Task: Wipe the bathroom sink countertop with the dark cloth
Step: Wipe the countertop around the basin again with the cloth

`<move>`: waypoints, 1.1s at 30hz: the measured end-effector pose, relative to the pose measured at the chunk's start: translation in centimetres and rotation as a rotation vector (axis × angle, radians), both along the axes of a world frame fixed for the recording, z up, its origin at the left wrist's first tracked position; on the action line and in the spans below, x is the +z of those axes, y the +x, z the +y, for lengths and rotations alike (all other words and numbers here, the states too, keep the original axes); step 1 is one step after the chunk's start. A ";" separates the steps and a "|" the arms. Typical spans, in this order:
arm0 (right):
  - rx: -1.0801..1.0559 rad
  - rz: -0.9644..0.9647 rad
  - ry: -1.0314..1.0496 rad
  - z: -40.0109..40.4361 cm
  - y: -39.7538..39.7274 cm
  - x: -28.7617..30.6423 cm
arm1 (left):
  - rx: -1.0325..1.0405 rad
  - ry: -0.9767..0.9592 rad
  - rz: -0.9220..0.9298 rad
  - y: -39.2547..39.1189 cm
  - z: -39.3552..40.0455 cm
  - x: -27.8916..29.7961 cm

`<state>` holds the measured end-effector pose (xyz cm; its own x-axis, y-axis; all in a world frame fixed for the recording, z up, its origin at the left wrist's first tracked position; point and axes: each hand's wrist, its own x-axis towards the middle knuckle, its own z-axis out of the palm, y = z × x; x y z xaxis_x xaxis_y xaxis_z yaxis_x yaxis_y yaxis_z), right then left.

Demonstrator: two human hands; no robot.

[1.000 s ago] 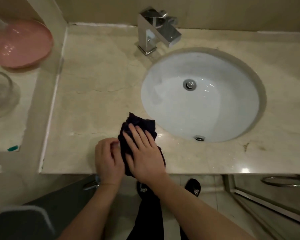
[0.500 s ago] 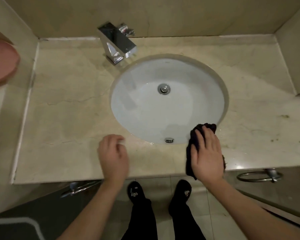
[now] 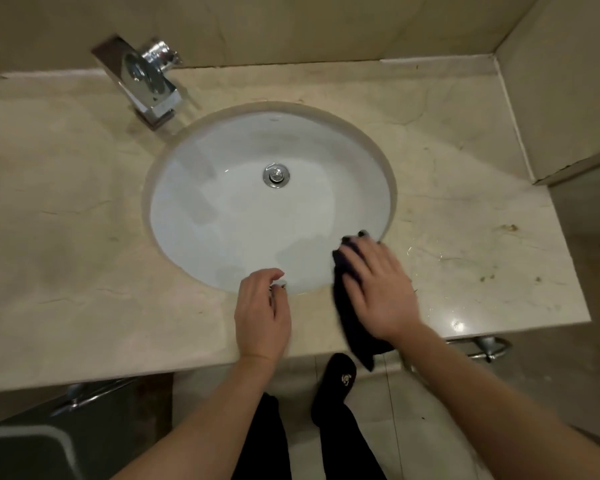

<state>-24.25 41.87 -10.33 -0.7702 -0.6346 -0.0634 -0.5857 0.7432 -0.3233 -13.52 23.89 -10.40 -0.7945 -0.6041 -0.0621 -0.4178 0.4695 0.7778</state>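
Note:
The beige marble countertop [image 3: 66,237] surrounds a white oval sink [image 3: 243,216]. The dark cloth [image 3: 352,323] lies on the front strip of the counter at the sink's right front rim, its tail hanging over the front edge. My right hand [image 3: 378,289] presses flat on the cloth with straight fingers, fingertips at the basin's rim. My left hand [image 3: 262,313] rests on the counter's front strip just left of it, fingers loosely curled over the overflow hole, holding nothing.
A chrome faucet [image 3: 146,81] stands at the back left of the sink. Walls close in behind and at the right [image 3: 561,81]. Water drops and brown specks [image 3: 510,228] mark the right counter. A chrome towel ring [image 3: 485,346] hangs below the front edge. My black-socked feet [image 3: 336,379] stand below.
My right hand slid the cloth from the left front of the sink rightward along the front strip to the right rim. My left hand let go of the cloth and stayed near the front edge.

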 end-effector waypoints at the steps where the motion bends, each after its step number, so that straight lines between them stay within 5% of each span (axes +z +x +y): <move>1: 0.003 0.012 0.030 1.8 -1.4 0.1 | 0.002 -0.018 -0.015 -0.1 0.0 -0.2; 10: -0.175 0.059 0.052 4.3 -1.9 -0.1 | -0.025 -0.111 -0.138 -0.8 0.4 -0.4; 33: -0.033 0.003 -0.008 3.4 -1.4 -0.6 | -0.075 -0.240 -0.211 -0.9 1.4 0.1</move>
